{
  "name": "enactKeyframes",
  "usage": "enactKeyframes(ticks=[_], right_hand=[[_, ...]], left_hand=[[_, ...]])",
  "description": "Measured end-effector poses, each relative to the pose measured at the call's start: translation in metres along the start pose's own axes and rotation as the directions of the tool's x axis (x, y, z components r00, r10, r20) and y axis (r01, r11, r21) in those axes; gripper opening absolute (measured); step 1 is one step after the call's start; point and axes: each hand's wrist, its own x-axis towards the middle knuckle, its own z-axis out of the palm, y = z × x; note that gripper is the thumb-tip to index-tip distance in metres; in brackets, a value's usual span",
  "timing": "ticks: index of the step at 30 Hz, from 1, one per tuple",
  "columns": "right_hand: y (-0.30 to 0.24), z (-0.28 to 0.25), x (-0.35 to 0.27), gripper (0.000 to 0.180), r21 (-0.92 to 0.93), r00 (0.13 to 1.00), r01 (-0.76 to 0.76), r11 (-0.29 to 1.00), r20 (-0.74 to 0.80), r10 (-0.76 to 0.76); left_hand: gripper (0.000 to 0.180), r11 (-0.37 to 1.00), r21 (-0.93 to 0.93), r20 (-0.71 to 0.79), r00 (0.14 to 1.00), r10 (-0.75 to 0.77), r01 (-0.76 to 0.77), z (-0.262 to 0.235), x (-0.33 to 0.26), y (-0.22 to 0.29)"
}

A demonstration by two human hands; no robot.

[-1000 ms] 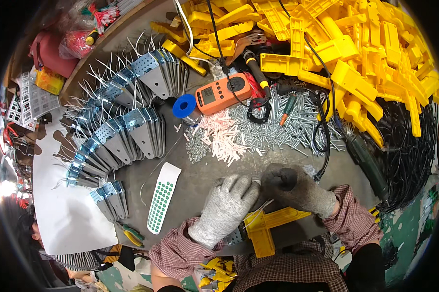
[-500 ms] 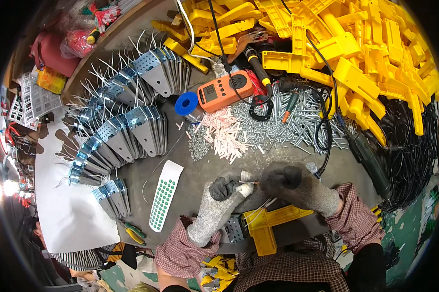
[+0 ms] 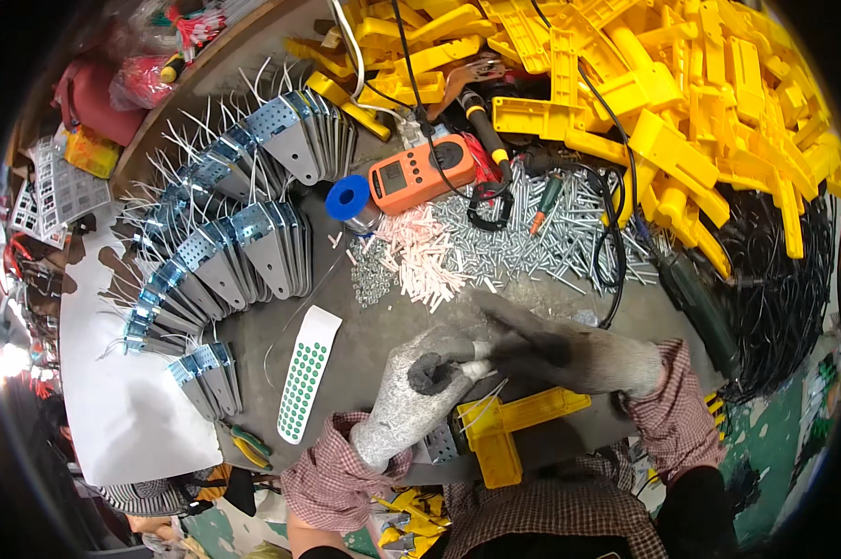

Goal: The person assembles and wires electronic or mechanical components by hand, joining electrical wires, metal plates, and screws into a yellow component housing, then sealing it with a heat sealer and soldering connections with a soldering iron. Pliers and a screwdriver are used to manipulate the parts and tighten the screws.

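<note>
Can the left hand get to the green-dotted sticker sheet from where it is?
Probably yes: the sticker sheet lies flat on bare table just left of the left hand, nothing between them. But its fingers pinch a small part with the right hand.

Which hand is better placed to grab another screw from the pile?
Right. The right hand lies just below the pile of silver screws, while the left hand sits nearer the body, pinching a small white piece.
</note>
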Motion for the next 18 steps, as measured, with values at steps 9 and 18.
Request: enactKeyframes(ticks=[9, 18], right_hand=[[0.02, -0.001, -0.003, 0.043, -0.144, 1.0, 0.006, 0.99, -0.008, -0.008], [-0.005, 0.011, 0.004, 0.019, 0.348, 0.909, -0.145, 0.926, -0.323, 0.264]], left_hand=[[0.014, 0.968, 0.216, 0.022, 0.991, 0.13, -0.131, -0.002, 0.012, 0.011], [0.022, 0.954, -0.294, -0.089, 0.992, -0.085, 0.055, -0.009, 0.006, 0.002]])
